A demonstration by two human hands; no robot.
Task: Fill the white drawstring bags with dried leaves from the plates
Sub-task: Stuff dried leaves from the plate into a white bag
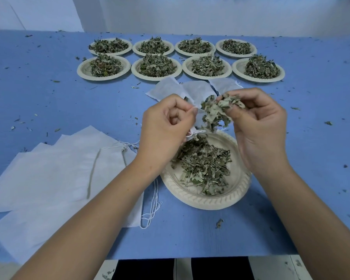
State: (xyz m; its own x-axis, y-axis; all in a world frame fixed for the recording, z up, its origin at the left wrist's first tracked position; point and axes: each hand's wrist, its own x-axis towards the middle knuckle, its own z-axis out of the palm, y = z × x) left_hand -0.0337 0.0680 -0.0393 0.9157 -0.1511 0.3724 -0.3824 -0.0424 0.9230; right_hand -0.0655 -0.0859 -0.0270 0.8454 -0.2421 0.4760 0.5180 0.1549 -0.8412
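Right hand pinching dried leaves above near plate; no legible writing.

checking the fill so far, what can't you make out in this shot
- Bag mouth, head view: hidden by the left hand and the clump of leaves in the right hand.
- Fill level of that bag: its body is covered by both hands.
- Near plate: rim partly behind the wrists.

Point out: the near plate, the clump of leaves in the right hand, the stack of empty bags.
near plate [192,196], head view, bare front rim
clump of leaves [216,113], head view, hanging middle
stack of empty bags [55,172], head view, top bag's face
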